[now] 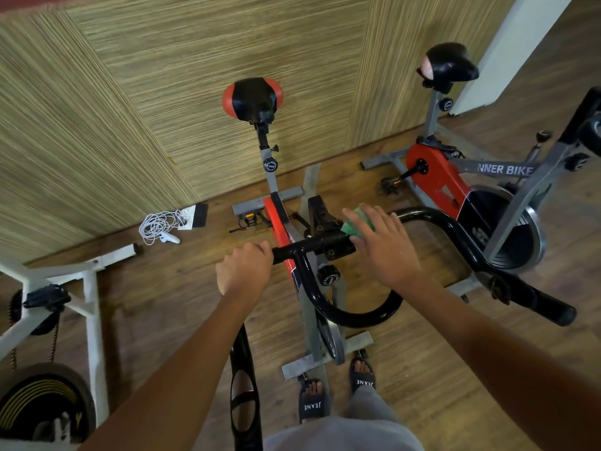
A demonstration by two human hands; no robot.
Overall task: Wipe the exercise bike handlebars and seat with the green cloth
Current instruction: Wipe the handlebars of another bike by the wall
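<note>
Left hand curled tight round the left part of the black handlebars, knuckles up, gripping the bar. Right hand laid flat with fingers nearly straight, pressing the green cloth onto the crossbar near the middle of the handlebars; only the cloth's far edge showing past the fingertips. Both bare forearms reaching in from the bottom edge.

Beyond the hands, the bike's red and grey frame running away toward the wall, with a black adjustment knob just below the crossbar. At the far end, the red and black seat upright on its post, well apart from the cloth and untouched by either hand. Below the handlebars, two feet in dark slides on the wooden floor, just beside the bike's front base.

To the right, a second red bike with a black seat and a lettered frame. To the left, part of a white frame. By the woven wall, a coiled white cable on the floor.
</note>
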